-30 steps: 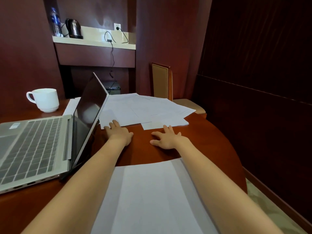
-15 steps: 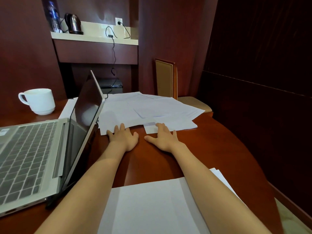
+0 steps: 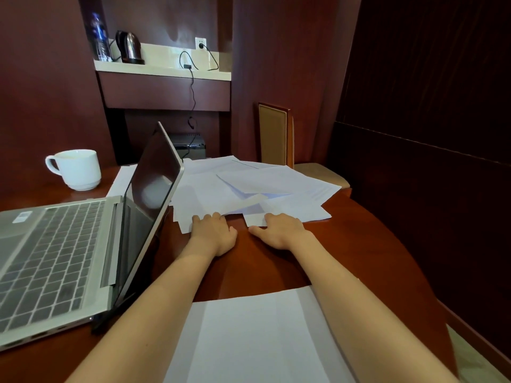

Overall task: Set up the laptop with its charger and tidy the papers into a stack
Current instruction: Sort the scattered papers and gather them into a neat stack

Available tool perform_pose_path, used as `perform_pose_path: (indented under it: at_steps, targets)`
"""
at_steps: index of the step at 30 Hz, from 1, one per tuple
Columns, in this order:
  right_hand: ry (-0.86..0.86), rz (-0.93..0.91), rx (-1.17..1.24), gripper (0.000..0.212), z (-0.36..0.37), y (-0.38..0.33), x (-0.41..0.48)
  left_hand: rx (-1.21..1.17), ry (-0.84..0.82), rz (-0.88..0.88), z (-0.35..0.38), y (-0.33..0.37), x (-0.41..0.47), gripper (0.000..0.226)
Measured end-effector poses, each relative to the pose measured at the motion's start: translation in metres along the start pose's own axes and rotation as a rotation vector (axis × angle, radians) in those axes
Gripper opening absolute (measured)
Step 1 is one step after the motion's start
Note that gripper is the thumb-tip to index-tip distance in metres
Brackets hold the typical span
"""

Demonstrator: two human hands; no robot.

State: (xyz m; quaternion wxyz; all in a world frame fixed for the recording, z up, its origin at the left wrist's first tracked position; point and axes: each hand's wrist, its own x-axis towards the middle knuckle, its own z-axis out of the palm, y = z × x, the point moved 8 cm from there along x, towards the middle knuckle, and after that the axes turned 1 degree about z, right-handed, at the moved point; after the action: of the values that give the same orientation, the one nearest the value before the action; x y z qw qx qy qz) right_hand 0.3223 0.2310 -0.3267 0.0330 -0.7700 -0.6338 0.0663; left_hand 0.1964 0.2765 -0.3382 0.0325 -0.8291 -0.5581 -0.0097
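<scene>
Left hand: palm down on the table, fingers stretched forward and close together, tips meeting the near edge of the loose papers; it grips nothing.
Right hand: also flat and palm down just beside the left, thumb spread toward it, fingers straight against the near edge of a lower sheet; nothing is clasped.
Fingertips: whether they lie on the sheets or slip beneath them cannot be told.
Loose papers: an untidy white spread across the far part of the table, sheets overlapping at different angles, reaching the far edge by the chair.
Near sheets: white paper lying flat at the near edge, between the two forearms.
Laptop: open along the left side of the table, keyboard toward the left edge, dark screen tilted up just left of the left forearm.
Mug: white, upright near the far left corner, beyond the laptop.
Shelf: on the wall behind the table, carrying a bottle and a kettle.
Black cable: plugged into the wall socket above the shelf and hanging down past its front.
</scene>
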Motion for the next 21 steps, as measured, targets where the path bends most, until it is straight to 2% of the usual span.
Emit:
perform_pose_path:
  at_steps: [7,21]
  targets:
    - [0.045,0.003,-0.043,0.059,-0.006,-0.001,-0.026,0.066,0.056,0.086,-0.009,0.019,-0.024,0.043]
    - [0.064,-0.079,-0.162,0.048,-0.017,-0.015,-0.088,0.265,0.062,0.243,-0.021,0.042,-0.085,0.038]
